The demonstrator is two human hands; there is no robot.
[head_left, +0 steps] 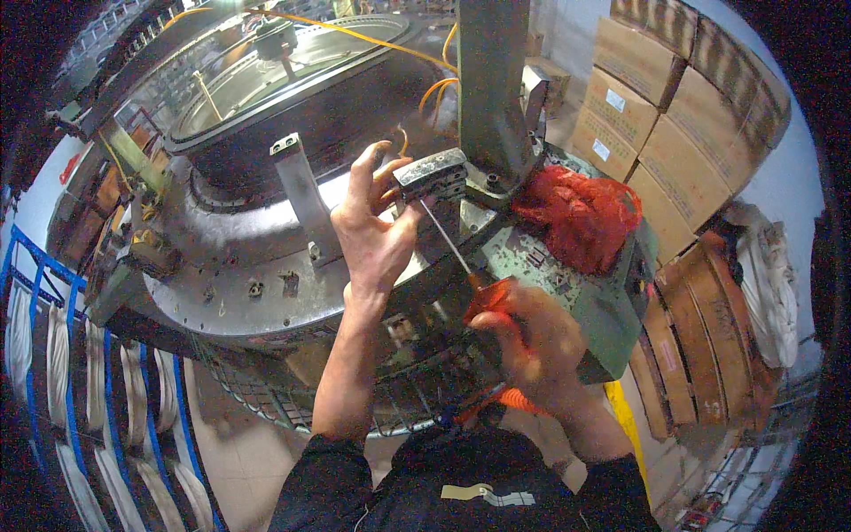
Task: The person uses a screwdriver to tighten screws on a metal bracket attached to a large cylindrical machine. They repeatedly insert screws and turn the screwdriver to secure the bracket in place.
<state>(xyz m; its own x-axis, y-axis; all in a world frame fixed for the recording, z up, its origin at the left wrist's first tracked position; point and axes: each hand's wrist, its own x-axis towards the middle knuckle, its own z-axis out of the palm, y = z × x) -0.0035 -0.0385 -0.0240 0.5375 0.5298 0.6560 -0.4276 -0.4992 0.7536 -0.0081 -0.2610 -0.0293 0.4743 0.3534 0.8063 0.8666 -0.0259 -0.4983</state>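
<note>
My left hand grips a worn grey metal block from its left side, thumb underneath and fingers behind it. Several small holes show along the block's near face. A screwdriver with a thin shaft and an orange-red handle is in my right hand, whose fingers are wrapped round the handle and blurred by motion. The shaft slants up and left, its tip at the block's lower left part beside my left thumb. Whether the tip sits in a screw, I cannot make out.
A big round metal machine spreads before me, with an upright bracket left of my hand. A green column rises behind the block. A red plastic bag lies on the green ledge at right. Cardboard boxes stand stacked beyond.
</note>
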